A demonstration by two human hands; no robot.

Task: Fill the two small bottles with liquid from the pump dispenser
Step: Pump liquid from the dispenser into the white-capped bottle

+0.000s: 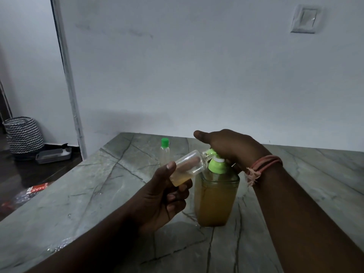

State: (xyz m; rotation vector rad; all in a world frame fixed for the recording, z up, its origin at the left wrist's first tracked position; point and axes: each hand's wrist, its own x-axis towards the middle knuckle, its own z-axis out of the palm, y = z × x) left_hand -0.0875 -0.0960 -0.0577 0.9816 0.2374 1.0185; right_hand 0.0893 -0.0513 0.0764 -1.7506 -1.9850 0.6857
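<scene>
Pump dispenser [215, 196], amber-filled with green pump, stands at frame centre on the tabletop [118, 194], right hand [230, 147] pressing flat-fingered atop it, left hand [165, 196] fingers gripping a tilted, partly filled small bottle [187, 168] at its nozzle.

A room in a home: a marble-patterned counter [110, 194] against a plain white wall [197, 66], a wall switch [305, 18], a zigzag-patterned basket [23, 134] on the floor.

left hand [165, 196] grips a small bottle [188, 167] tilted, mouth at the green nozzle [210, 153]. right hand [228, 146] presses the dispenser [215, 200] pump. second bottle [165, 152] stands capped behind on the table [295, 174].
</scene>
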